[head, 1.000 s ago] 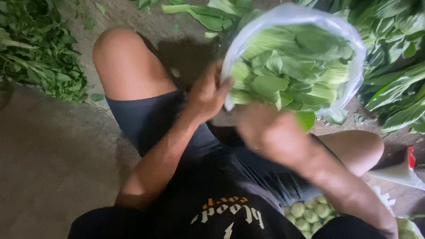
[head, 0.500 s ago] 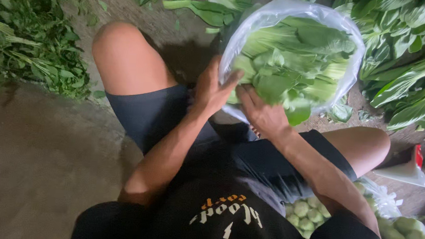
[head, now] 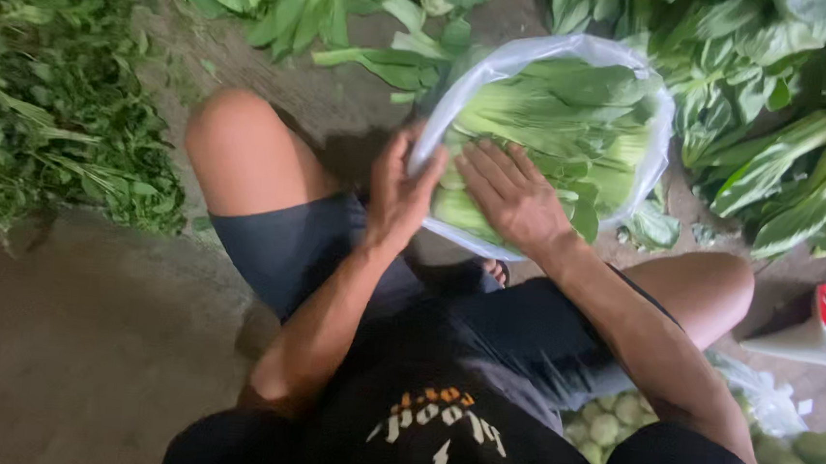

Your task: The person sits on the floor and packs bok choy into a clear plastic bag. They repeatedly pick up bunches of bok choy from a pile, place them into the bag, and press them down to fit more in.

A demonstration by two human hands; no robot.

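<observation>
A person sits low on a bare concrete floor (head: 56, 352), knees apart, seen from above. At far left lies a heap of thin-stemmed leafy herbs (head: 44, 100), dark green and tangled. Next comes the person's left knee (head: 235, 142), bare above dark shorts (head: 314, 254). Behind it, along the top edge, loose bok choy (head: 284, 0) is spread on the ground.

In the middle, the left hand (head: 399, 187) grips the near rim of a clear plastic bag (head: 581, 52), fingers curled over the edge and thumb against the film. The bag stands between the knees, tipped toward the person, its mouth open and packed full with bok choy heads (head: 566, 126), pale stalks toward the hands. Just right of the left hand, the right hand (head: 511, 192) lies flat with fingers spread, pressed on the stalk ends inside the bag's mouth.

To the right is a larger pile of bok choy (head: 779, 122). At lower right, beside the right knee, a second clear bag holds round pale green vegetables (head: 613, 425).
</observation>
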